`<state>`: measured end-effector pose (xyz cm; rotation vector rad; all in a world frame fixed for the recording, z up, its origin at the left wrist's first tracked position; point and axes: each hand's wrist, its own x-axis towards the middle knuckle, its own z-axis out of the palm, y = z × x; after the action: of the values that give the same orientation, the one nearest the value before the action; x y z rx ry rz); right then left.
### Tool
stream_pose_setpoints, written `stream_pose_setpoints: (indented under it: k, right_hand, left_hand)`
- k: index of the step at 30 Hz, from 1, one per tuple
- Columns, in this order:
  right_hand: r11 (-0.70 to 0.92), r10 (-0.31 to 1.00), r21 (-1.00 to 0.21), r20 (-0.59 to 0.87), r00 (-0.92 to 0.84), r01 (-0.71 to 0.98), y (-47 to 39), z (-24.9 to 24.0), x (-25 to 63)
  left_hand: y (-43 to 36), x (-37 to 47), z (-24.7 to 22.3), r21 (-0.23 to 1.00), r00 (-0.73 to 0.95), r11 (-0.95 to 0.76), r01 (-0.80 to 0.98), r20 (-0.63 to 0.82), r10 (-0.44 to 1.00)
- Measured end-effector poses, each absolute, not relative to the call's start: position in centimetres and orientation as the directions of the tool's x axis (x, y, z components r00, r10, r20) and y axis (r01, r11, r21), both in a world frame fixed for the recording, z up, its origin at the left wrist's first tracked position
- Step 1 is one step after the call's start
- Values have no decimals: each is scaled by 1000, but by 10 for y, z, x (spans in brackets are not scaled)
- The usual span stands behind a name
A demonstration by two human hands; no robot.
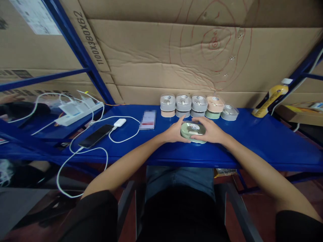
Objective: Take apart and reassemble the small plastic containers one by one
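From my feed, left hand (175, 130) and right hand (212, 131) grasp the green box (193, 127) by opposite ends, neither nearer. Long axis runs hand to hand. Box is at the blue table's (252, 144) front, row of boxes (199, 103) behind; can't tell if lifted.

"1100X380X62" printed on cardboard (141, 47). Labels on green container (193, 127), yellow bottle (272, 98): unreadable.

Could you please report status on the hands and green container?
Left hand and right hand gripping green container, one each side. Row of containers close behind. Yellow bottle off to the right.
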<state>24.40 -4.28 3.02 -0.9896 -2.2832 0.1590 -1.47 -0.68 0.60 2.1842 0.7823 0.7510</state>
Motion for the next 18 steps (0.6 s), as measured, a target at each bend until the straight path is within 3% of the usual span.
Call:
stream_pose_setpoints:
  k: [12, 18]
  right_hand:
    - [740, 666, -329, 478, -572, 587, -47, 30, 243]
    - [708, 706, -331, 368, -605, 624, -43, 27, 252]
  left_hand:
    - [0, -19, 8, 646, 675, -646, 406, 264, 689]
    - [5, -22, 7, 598, 675, -672, 438, 275, 684]
